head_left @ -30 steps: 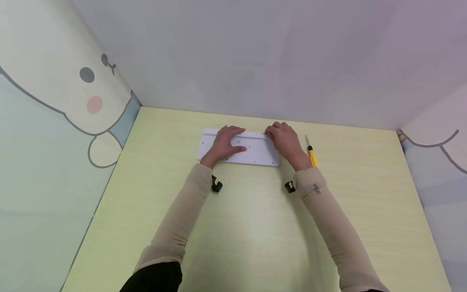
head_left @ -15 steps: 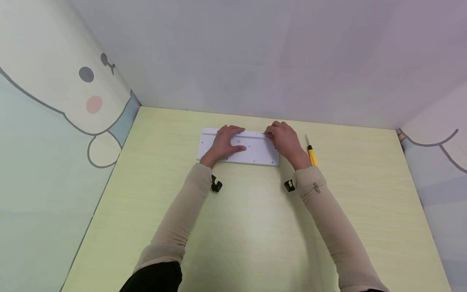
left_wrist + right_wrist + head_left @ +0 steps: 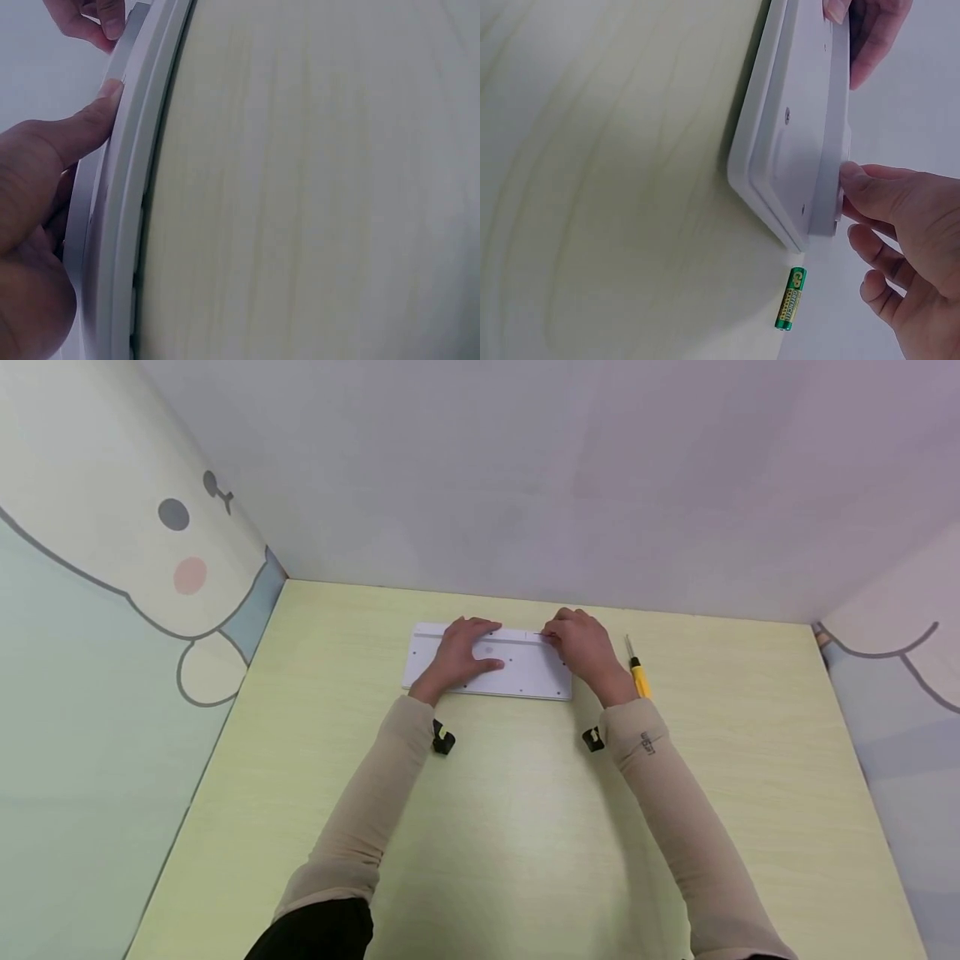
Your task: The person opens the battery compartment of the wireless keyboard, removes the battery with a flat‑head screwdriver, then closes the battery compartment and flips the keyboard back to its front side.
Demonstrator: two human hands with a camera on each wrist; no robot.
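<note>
Currently a white keyboard (image 3: 489, 662) lies face down at the far middle of the table (image 3: 525, 827). Left hand (image 3: 459, 653) presses flat on its back, fingers straight. Right hand (image 3: 587, 647) curls its fingertips at the far right edge. One battery (image 3: 790, 298) already lies loose beside it; a yellow screwdriver (image 3: 637, 673) rests untouched on the right.

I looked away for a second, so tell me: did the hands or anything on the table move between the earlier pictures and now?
Nothing visibly changed. The left hand rests flat on the white keyboard lying back side up, the right hand works with its fingertips at the far edge, and the yellow screwdriver lies beside it as before. Only the head camera shifted a little.
</note>
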